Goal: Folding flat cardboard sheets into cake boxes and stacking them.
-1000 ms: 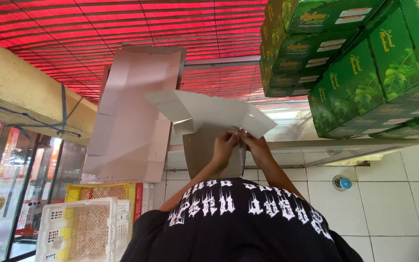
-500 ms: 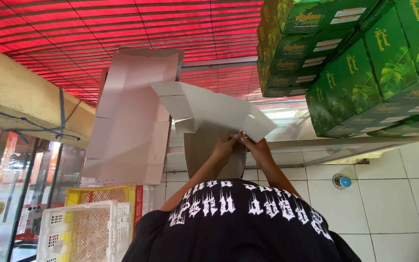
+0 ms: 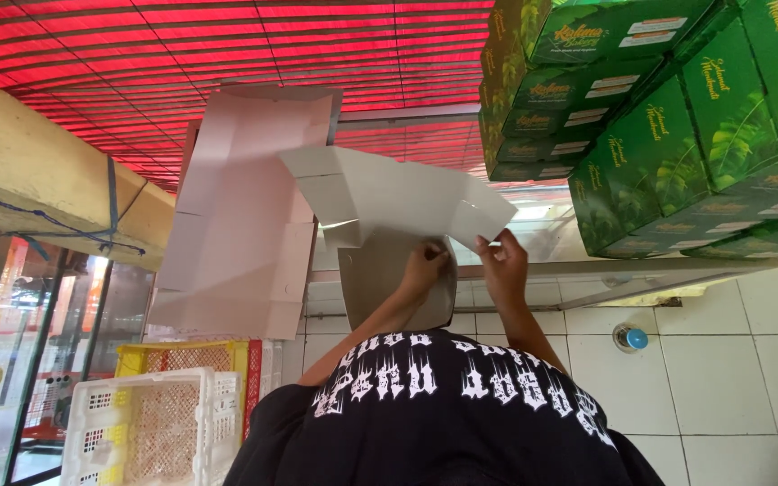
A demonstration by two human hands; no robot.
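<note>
Grey card: a flat box blank is held up in the middle, near the hands.
Left hand: fingers pinch the card's lower edge.
Right hand: fingers grip a flap at the card's right corner.
Beside it: a pink blank on the left.
Right side: stacked green boxes.
Below left: white crate.

place: probably shop storeroom | green cartons stacked | plastic crates | tiled wall
</note>
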